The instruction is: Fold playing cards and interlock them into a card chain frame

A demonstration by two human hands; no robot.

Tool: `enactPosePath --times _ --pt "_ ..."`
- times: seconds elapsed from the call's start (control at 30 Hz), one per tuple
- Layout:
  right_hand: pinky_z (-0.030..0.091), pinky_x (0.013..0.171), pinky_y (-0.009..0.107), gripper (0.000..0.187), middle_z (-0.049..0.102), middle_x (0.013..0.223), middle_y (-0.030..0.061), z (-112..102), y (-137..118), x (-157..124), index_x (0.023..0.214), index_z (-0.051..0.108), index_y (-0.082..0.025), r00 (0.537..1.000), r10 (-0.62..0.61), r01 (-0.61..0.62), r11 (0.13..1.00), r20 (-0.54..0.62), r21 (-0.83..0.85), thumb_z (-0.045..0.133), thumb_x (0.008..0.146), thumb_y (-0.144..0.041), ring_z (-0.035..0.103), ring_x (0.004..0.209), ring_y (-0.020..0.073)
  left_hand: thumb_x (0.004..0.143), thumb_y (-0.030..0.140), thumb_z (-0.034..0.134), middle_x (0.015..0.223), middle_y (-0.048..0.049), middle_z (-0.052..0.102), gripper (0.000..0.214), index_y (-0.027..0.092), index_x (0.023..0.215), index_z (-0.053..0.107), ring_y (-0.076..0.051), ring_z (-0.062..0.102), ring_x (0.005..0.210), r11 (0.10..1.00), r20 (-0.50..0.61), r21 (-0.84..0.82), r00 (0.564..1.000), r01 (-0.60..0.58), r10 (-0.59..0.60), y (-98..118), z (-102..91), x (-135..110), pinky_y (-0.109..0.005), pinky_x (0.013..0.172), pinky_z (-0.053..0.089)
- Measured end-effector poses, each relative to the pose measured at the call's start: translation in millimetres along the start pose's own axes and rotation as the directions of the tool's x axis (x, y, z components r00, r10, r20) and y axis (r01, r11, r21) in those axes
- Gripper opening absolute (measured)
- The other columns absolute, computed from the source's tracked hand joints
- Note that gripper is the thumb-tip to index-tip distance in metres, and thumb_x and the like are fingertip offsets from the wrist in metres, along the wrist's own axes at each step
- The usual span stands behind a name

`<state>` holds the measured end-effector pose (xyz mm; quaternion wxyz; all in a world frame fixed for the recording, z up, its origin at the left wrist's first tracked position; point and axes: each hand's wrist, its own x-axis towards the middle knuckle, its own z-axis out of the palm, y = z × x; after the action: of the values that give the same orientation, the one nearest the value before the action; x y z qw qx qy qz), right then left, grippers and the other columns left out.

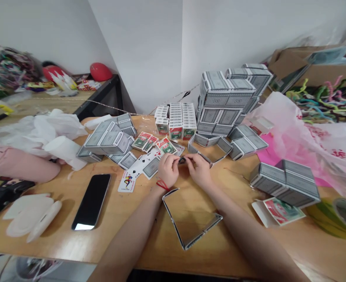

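Nearest on the wooden surface (64, 244), the card frame (203, 232), a bent strip with one side open, lies between the person's forearms. To the right of the card frame, an open card box (285, 211) lies by a grey patterned block (284, 182), with a tape roll (319, 217) farther right. To the left of the card frame lies a black phone (93, 201), and farther left a pale flat case (45, 221).

Just beyond the card frame, the left hand (169, 168) and right hand (198, 168) meet; each grip pinches the small dark piece (182, 160), its form too small to make out. A red string (162, 184) circles the left wrist.

Beyond the card frame, loose playing cards (136, 168) spread to its left, and a second frame (209, 140) stands slightly right. Farther behind it, boxed decks (175, 121) stand in rows, beside a tall grey tower (220, 105). A pale wall (149, 47) is farthest.
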<state>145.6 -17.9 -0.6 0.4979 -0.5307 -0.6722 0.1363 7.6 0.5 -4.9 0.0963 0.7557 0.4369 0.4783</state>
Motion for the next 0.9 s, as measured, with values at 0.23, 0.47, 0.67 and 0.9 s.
enactPosePath --times 0.23,0.47,0.67,0.9 --pt "0.048 0.069 0.029 0.018 0.067 0.083 0.0049 2.4 2.7 -1.6 0.088 0.061 -0.020 0.996 0.044 -0.040 0.998 0.082 -0.054 0.044 0.081 -0.024 0.061 0.070 0.0160 0.082 0.020 0.046 0.077 -0.0038 0.056 0.010 0.017 0.078 0.054 -0.014 0.053 0.076 0.999 0.026 0.014 0.999 0.045 -0.045 -4.6 0.4 1.5 -0.027 0.069 0.043" --pt "0.049 0.066 0.028 0.020 0.067 0.080 0.0041 3.5 3.1 -4.0 0.091 0.060 -0.020 0.990 0.117 -0.114 0.992 0.077 -0.046 0.045 0.079 -0.024 0.062 0.068 0.0160 0.080 0.026 0.051 0.073 -0.0027 0.057 0.012 0.017 0.072 0.054 -0.013 0.053 0.071 0.996 0.022 0.016 0.996 0.091 -0.091 -3.5 -0.6 3.4 -0.026 0.066 0.043" --pt "0.049 0.064 0.027 0.020 0.068 0.081 0.0034 4.9 2.8 -5.2 0.091 0.060 -0.020 0.986 0.139 -0.136 0.990 0.090 -0.034 0.046 0.077 -0.023 0.063 0.067 0.0156 0.076 0.032 0.056 0.068 -0.0013 0.056 0.018 0.017 0.067 0.054 -0.012 0.054 0.068 0.991 -0.017 0.015 0.991 0.133 -0.132 -1.2 0.7 3.0 -0.025 0.064 0.042" --pt "0.050 0.069 0.028 0.021 0.067 0.087 0.0039 4.5 1.8 -3.8 0.092 0.060 -0.020 0.993 0.073 -0.073 0.997 0.092 -0.006 0.045 0.078 -0.022 0.063 0.071 0.0151 0.075 0.033 0.058 0.072 -0.0021 0.062 0.015 0.018 0.074 0.059 -0.013 0.057 0.069 0.983 -0.072 -0.004 0.980 0.186 -0.186 -1.9 3.2 2.6 -0.025 0.064 0.044"
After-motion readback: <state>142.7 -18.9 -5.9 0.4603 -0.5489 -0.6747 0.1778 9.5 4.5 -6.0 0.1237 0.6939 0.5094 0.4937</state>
